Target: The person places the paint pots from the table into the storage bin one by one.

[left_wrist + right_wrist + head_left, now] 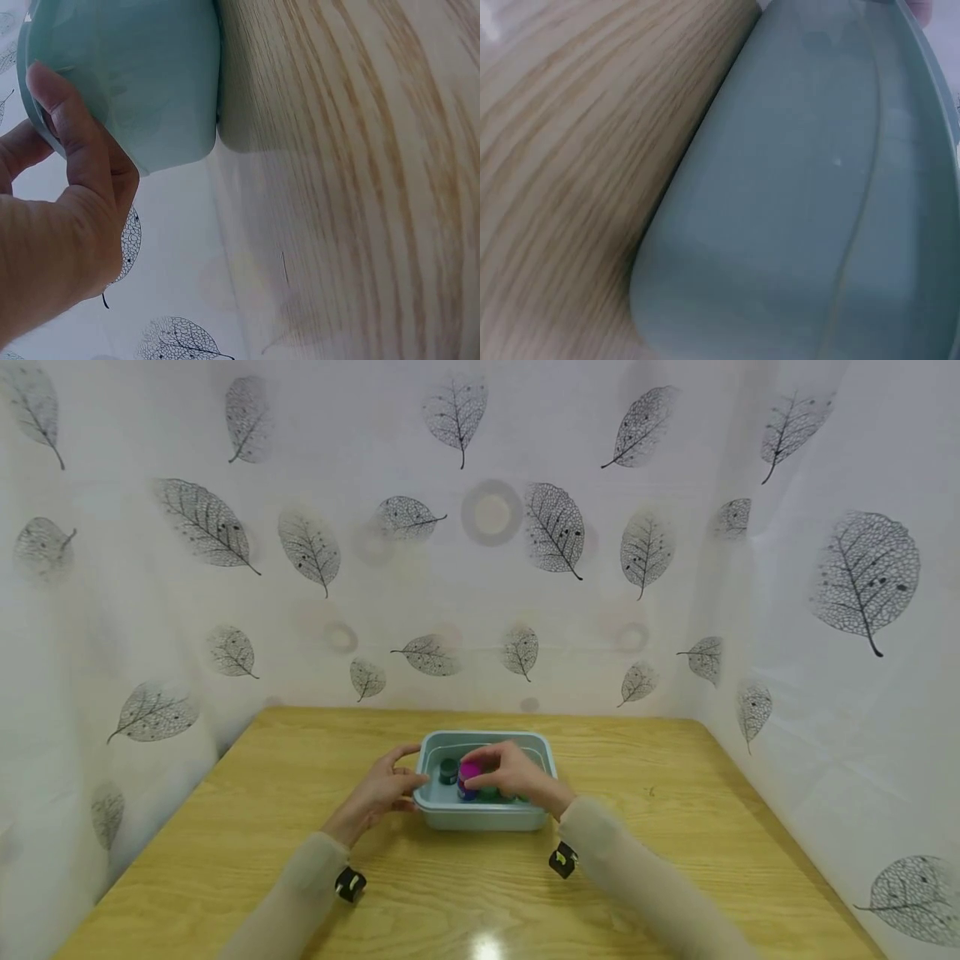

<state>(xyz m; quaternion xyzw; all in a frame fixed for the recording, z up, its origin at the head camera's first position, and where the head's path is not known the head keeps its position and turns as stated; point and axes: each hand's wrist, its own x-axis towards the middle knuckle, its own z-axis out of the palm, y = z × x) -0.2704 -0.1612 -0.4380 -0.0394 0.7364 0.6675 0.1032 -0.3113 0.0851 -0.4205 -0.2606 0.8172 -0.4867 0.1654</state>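
A pale blue-green plastic box stands on the table. At its left end my left hand grips the rim, the thumb over the edge. The left wrist view shows the same hand against the outer wall of the box. My right hand reaches in over the front rim and pinches a small jar with a magenta top and a dark blue lower part. A small dark green jar sits to its left. Other greenish jars lie partly hidden under my right hand.
The wooden table spreads out around the box. Behind it and at both sides hangs a white curtain printed with dark leaves. In the right wrist view, the long outer wall of the box fills most of the picture.
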